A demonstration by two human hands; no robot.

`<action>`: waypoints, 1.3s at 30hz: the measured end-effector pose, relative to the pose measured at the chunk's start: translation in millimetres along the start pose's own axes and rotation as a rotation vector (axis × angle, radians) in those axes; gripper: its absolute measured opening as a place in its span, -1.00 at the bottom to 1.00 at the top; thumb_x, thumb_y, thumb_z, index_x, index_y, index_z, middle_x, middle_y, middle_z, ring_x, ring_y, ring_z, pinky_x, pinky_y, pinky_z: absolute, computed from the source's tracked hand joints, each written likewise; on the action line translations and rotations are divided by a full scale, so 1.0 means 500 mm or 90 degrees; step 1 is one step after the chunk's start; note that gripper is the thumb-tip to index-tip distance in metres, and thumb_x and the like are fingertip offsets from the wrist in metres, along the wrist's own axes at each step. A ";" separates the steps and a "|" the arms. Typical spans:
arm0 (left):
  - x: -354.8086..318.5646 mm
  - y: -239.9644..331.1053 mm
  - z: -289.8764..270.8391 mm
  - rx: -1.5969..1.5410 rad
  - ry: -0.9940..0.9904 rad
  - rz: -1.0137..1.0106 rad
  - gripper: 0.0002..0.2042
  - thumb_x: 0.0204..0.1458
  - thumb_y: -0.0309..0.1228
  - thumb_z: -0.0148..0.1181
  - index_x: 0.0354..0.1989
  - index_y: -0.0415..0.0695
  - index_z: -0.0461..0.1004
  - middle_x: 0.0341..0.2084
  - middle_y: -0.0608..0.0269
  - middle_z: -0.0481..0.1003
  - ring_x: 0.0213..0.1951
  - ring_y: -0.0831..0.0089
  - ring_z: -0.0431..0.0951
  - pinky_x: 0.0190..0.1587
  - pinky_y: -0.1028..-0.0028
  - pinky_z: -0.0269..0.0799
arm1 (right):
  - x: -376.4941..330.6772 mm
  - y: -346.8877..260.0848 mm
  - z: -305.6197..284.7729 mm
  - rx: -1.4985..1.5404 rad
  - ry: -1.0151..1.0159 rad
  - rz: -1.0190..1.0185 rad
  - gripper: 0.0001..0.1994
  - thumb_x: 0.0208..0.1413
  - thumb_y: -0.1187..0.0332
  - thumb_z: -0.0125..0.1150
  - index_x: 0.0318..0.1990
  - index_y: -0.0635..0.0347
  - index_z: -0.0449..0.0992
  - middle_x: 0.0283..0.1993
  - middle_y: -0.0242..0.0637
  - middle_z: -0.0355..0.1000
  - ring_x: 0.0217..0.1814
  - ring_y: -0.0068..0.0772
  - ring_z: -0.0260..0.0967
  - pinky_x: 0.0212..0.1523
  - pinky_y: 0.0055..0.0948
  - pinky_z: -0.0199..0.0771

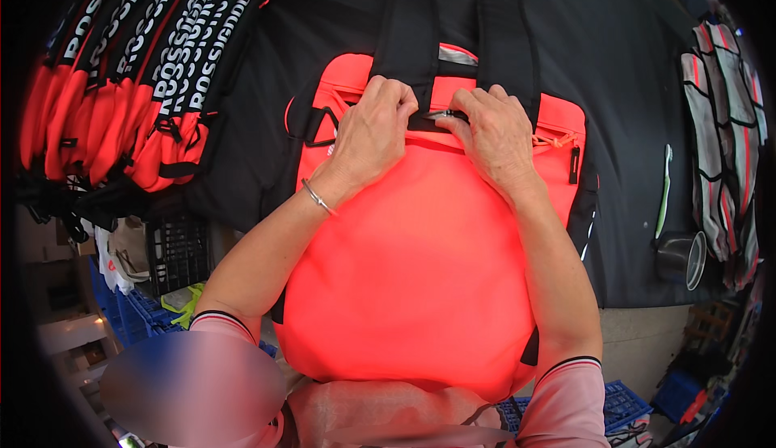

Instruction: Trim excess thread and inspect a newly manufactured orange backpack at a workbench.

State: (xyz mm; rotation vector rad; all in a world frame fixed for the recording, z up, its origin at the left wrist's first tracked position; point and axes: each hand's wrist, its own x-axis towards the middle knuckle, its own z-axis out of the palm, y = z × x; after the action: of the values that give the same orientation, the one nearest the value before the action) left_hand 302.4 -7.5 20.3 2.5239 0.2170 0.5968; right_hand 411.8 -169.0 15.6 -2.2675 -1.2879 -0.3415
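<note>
A bright orange-red backpack (420, 254) lies flat on a black-covered table (614, 84), its two black shoulder straps (408, 19) running away from me. My left hand (372, 128) grips the black band at the bag's top edge, a thin bracelet on its wrist. Right beside it, my right hand (497, 137) pinches a small metal zipper pull (446, 115) on the same band. Both hands sit close together near the base of the straps.
A row of folded orange-and-black bags (137, 68) is stacked at the left. Grey and red vests (723, 141) lie at the right, with a green tool (664, 193) and a metal cup (683, 258) near the table's front edge. Blue crates (133, 314) stand below.
</note>
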 end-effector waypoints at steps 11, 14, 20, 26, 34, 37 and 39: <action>0.042 0.002 -0.041 0.112 0.223 0.170 -0.74 -0.01 -0.45 0.34 -0.19 -0.26 0.47 -0.25 0.03 0.48 -0.26 0.12 0.52 -0.13 0.33 0.49 | 0.014 0.010 -0.023 0.398 0.179 0.375 -0.57 0.15 0.04 0.33 -0.03 0.23 0.52 -0.32 -0.29 0.51 -0.36 -0.45 0.43 -0.27 -0.41 0.43; 0.083 0.010 -0.054 0.279 0.176 0.065 -0.57 -0.01 -0.30 0.38 -0.03 -0.29 0.46 -0.18 -0.03 0.48 -0.15 0.07 0.52 -0.07 0.28 0.47 | 0.016 0.017 -0.024 0.457 0.217 0.383 -0.58 0.17 0.06 0.32 -0.06 0.25 0.53 -0.32 -0.29 0.51 -0.33 -0.49 0.44 -0.25 -0.44 0.42; 0.161 0.053 -0.092 0.185 -0.180 -0.166 -0.41 -0.23 -0.14 0.53 -0.15 -0.35 0.46 -0.28 -0.18 0.50 -0.17 -0.03 0.56 -0.11 0.22 0.49 | 0.012 0.033 -0.010 0.521 0.232 0.373 -0.60 0.16 0.06 0.33 -0.09 0.23 0.54 -0.33 -0.31 0.52 -0.32 -0.52 0.41 -0.23 -0.47 0.41; 0.149 -0.021 -0.060 -0.038 -0.201 -0.164 -0.37 -0.14 -0.11 0.48 -0.15 -0.46 0.39 -0.31 -0.14 0.52 -0.24 0.23 0.57 -0.14 0.35 0.45 | 0.014 0.017 -0.033 0.561 0.182 0.365 -0.63 0.17 0.11 0.30 -0.06 0.22 0.51 -0.26 -0.27 0.53 -0.23 -0.43 0.45 -0.15 -0.39 0.42; 0.136 0.005 -0.078 -0.332 -0.149 -0.447 -0.43 0.06 -0.09 0.32 -0.08 -0.45 0.38 -0.24 0.10 0.49 -0.18 0.45 0.48 -0.12 0.44 0.40 | 0.006 0.001 -0.047 0.222 0.148 0.148 -0.67 0.03 0.09 0.40 -0.31 0.16 0.51 -0.46 -0.37 0.42 -0.39 -0.33 0.31 -0.35 -0.30 0.37; 0.132 -0.011 -0.071 -0.310 -0.169 -0.444 -0.41 0.07 -0.06 0.28 -0.07 -0.46 0.37 -0.16 0.03 0.47 -0.10 0.43 0.46 -0.07 0.44 0.38 | 0.009 -0.001 -0.038 0.117 0.173 0.048 -0.69 -0.04 0.11 0.45 -0.37 0.11 0.50 -0.50 -0.42 0.37 -0.42 -0.36 0.28 -0.40 -0.36 0.32; 0.127 0.018 -0.073 -0.272 -0.118 -0.439 -0.38 0.07 -0.04 0.28 -0.05 -0.47 0.36 -0.15 -0.01 0.46 -0.09 0.40 0.46 -0.06 0.43 0.38 | 0.010 -0.002 -0.036 0.093 0.169 0.030 -0.69 -0.05 0.12 0.45 -0.38 0.11 0.50 -0.50 -0.42 0.36 -0.42 -0.36 0.28 -0.40 -0.36 0.32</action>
State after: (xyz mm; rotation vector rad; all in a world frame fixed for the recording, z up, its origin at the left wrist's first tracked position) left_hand 342.9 18.6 76.4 1.9015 0.7601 0.1095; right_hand 414.3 -174.6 33.1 -2.0477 -1.0859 -0.4960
